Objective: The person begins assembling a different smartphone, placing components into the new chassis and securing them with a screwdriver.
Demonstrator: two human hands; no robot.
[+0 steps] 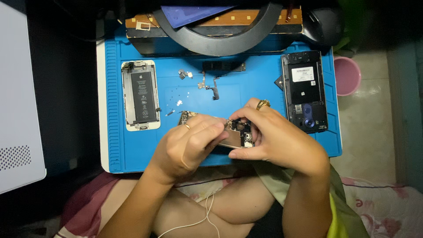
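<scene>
Both hands meet over the front middle of a blue repair mat (260, 83). My left hand (189, 145) pinches the edge of a small phone circuit board (238, 134) with thumb and forefinger. My right hand (275, 139), a gold ring on one finger, cups the same board from the right and below. The board is mostly hidden by my fingers. An opened white phone body with a black battery (141, 94) lies at the mat's left. A second opened black phone (305, 90) lies at the right.
Small loose parts, screws and a flex cable (207, 81) lie on the mat's middle back. A dark ring-shaped lamp (216, 35) and a box stand behind. A grey box (20, 101) is at the left, a pink bowl (348, 75) at the right on the floor.
</scene>
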